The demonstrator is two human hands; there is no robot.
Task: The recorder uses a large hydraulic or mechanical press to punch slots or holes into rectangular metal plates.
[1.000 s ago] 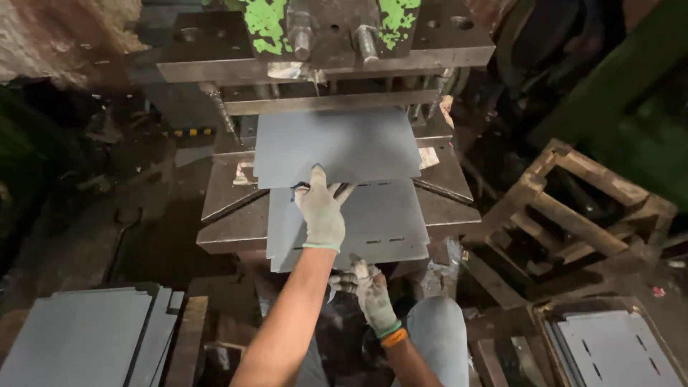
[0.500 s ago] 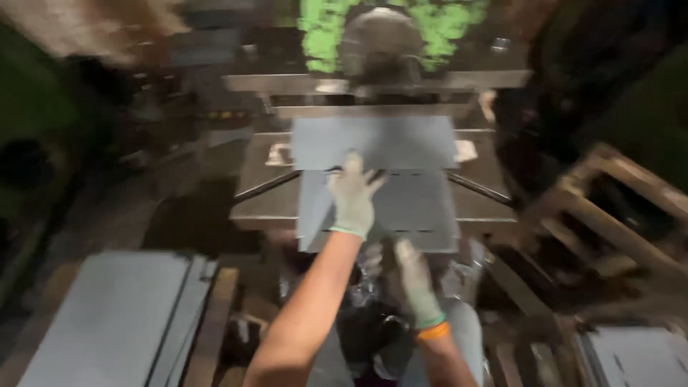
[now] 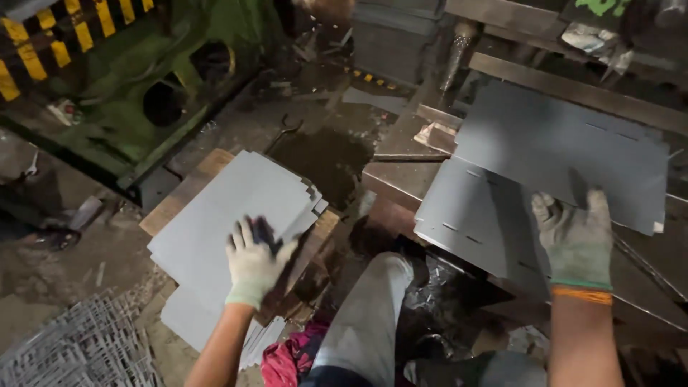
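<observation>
At the far left a green machine body [image 3: 179, 107] with yellow-and-black striping is standing beside a dirty floor, and a grid of wire mesh [image 3: 79, 351] is lying at the lower left corner. Next to it, the left hand [image 3: 256, 261], gloved, is pressing down flat on a stack of grey metal sheets [image 3: 222, 222] that is resting on a wooden pallet [image 3: 188, 188]; the fingers are spread and slightly curled at the stack's near edge, not visibly closed round a sheet. The stack is fanning unevenly at its right corner, so a top sheet is likely to slide off, and the thin edges could cut through the glove if the hand is dragging along them.

In the middle the person's knee [image 3: 373, 315] is sitting close between pallet and press counter [image 3: 401, 179], in the way of any falling sheet.

To the right, the right hand [image 3: 577, 240], also gloved, is lying open and palm-down on a slotted grey sheet [image 3: 487, 222] overlapped by a second sheet [image 3: 566, 150] on the counter. That sheet is overhanging the counter edge; a careless push could be tipping it onto the leg.
</observation>
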